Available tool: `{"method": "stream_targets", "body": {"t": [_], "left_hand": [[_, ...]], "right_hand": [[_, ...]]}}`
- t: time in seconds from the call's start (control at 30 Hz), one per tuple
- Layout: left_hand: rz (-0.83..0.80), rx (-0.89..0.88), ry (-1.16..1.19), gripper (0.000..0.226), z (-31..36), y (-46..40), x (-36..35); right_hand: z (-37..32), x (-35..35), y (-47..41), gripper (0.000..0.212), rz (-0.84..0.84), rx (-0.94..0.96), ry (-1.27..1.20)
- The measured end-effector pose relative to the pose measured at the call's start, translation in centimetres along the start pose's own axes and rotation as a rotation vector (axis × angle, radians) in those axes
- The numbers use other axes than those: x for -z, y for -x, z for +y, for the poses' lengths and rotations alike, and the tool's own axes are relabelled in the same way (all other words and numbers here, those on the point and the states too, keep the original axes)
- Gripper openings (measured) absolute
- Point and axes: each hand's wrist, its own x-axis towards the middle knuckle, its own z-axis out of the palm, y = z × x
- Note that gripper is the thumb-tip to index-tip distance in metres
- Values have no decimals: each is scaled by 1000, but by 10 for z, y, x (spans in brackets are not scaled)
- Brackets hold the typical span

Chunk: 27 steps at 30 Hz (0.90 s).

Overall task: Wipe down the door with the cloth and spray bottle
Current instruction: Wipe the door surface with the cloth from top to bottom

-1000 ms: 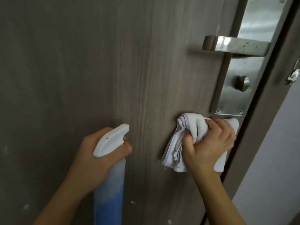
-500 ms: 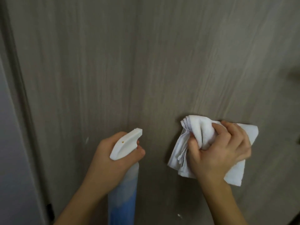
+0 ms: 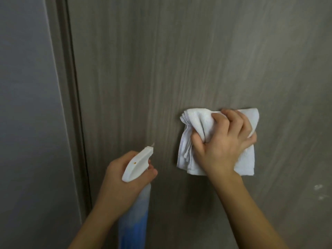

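A grey-brown wood-grain door (image 3: 179, 60) fills most of the view. My right hand (image 3: 224, 146) grips a bunched white cloth (image 3: 194, 121) and presses it against the door right of centre. My left hand (image 3: 124, 180) holds a spray bottle (image 3: 136, 212) by its neck, low and left of the cloth. The bottle has a white trigger head with the nozzle pointing up toward the door and a translucent body with blue liquid. Its lower end runs out of the frame.
The door's hinge-side edge and frame (image 3: 71, 105) run down the left. A pale grey wall (image 3: 27, 123) lies beyond it. Small white specks (image 3: 318, 187) mark the door at lower right.
The view and both hands have shifted left along the door: the handle and lock plate have left the frame and the left frame and wall have come in. The cloth moved left with my right hand.
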Motion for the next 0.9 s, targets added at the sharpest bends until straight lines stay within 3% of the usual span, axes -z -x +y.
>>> {"method": "stream_targets", "body": {"t": [0.2,0.5,0.9], "left_hand": [[-37,31,-18,38,-29,-7,28],[-92,-15,-66,28,-49,-13,25],[16,-48,-62,31,-41,-13,13]], "right_hand": [[-27,-11,3,46,9,-27,4],[-28,-11,4,48,4,-21,26],[-17,-15,7,50,3,56,18]]}}
